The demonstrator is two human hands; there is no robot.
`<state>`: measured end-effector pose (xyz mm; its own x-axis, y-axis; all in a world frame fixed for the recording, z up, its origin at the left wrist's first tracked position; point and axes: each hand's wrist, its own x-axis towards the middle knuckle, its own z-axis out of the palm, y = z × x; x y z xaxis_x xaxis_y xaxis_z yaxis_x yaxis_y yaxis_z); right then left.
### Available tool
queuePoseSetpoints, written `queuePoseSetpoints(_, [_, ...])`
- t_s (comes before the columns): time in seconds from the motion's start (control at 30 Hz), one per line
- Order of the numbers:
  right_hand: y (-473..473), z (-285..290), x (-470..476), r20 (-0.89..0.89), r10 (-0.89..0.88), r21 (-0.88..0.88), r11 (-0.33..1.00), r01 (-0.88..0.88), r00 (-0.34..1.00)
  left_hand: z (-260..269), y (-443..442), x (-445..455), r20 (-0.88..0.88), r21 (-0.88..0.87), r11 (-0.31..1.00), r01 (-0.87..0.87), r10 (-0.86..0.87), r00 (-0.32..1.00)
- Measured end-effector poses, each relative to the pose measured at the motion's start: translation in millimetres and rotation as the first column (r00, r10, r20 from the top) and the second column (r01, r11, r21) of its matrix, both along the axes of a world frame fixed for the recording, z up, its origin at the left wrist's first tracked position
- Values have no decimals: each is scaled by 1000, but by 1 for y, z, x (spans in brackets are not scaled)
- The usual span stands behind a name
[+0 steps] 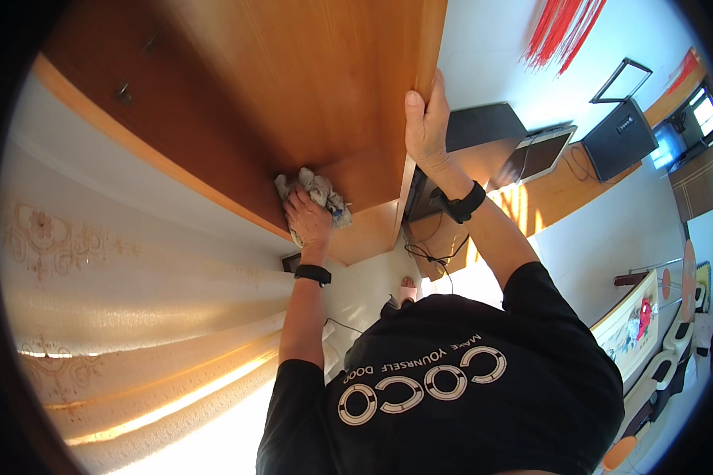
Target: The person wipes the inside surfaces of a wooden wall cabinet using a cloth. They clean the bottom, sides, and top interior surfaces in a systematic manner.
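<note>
My left hand [310, 221] presses a crumpled, greyish patterned cloth [319, 187] against the brown wooden surface of a cabinet [327, 107], low down near its left edge. Part of the cloth bunches out past my fingers. Further up, my right hand [428, 127] grips the cabinet's right edge [426, 53], thumb on the front face and fingers wrapped round the side. Two small metal fittings [123, 93] stick out of the darker wood at the upper left. Each wrist wears a black band.
Patterned pale curtains [154, 285] hang close on the left. To the right, a wooden desk [546, 202] holds a flat monitor [540, 154] and a black box-like device [620, 139]. Loose black cables [434, 256] trail below the desk near my foot [408, 290]. Red tassels [561, 35] hang on the wall.
</note>
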<state>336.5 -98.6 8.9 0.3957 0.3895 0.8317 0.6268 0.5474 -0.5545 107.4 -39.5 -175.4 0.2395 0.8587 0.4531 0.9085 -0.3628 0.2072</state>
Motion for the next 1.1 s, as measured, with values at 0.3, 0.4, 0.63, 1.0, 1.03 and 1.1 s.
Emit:
queuePoseSetpoints(0.3, [0, -2, -1, -6, -7, 4, 1000, 7, 1000, -12, 33, 60, -6, -62, 993, -99, 99, 995])
queuePoseSetpoints(0.4, [0, -1, 1, 0, 2, 20, 1000, -2, 1000, -12, 17, 95, 27, -35, 997, 71, -70, 997])
queuePoseSetpoints(0.63, [0, -2, 1, 28, -18, 32, 999, 17, 999, -8, 8, 121, 146, 27, 909, 415, -414, 898])
queuePoseSetpoints(1.0, [-4, 2, -5, -45, 43, -19, 999, -44, 998, 3, -14, 132, 822, -421, 776, 470, 107, 559])
queuePoseSetpoints(1.03, [-5, 2, -5, -25, 33, -16, 999, -33, 999, 15, -14, 134, 846, -362, 797, 484, 63, 529])
queuePoseSetpoints(1.1, [-5, 5, -5, 3, 35, 9, 999, -35, 999, 50, -17, 134, 881, -268, 826, 496, 2, 474])
